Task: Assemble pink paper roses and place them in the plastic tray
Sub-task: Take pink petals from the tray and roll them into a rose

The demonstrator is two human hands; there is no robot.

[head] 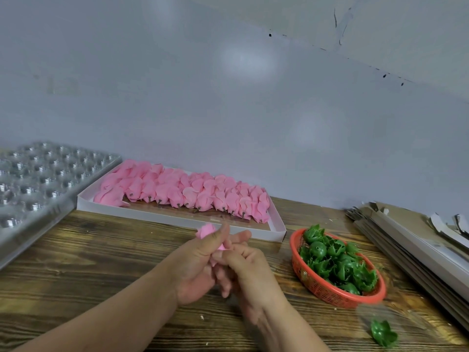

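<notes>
Over the middle of the wooden table, my left hand (pixel 200 260) grips a pink paper rose (pixel 206 230), whose petals poke out above the thumb. My right hand (pixel 250 269) presses against the left from the right, its fingers curled at the rose's lower part, which is hidden between the hands. The clear plastic tray (pixel 43 179) with rows of round cups lies at the far left. Several pink rose heads (pixel 182 190) fill a white shallow box (pixel 177 221) behind my hands.
A red mesh basket (pixel 327 292) of green plastic calyxes (pixel 335 260) stands to the right of my hands. One loose green calyx (pixel 383 334) lies near the front right. Flat cardboard pieces (pixel 416 240) are stacked along the right edge. A grey wall rises behind the table.
</notes>
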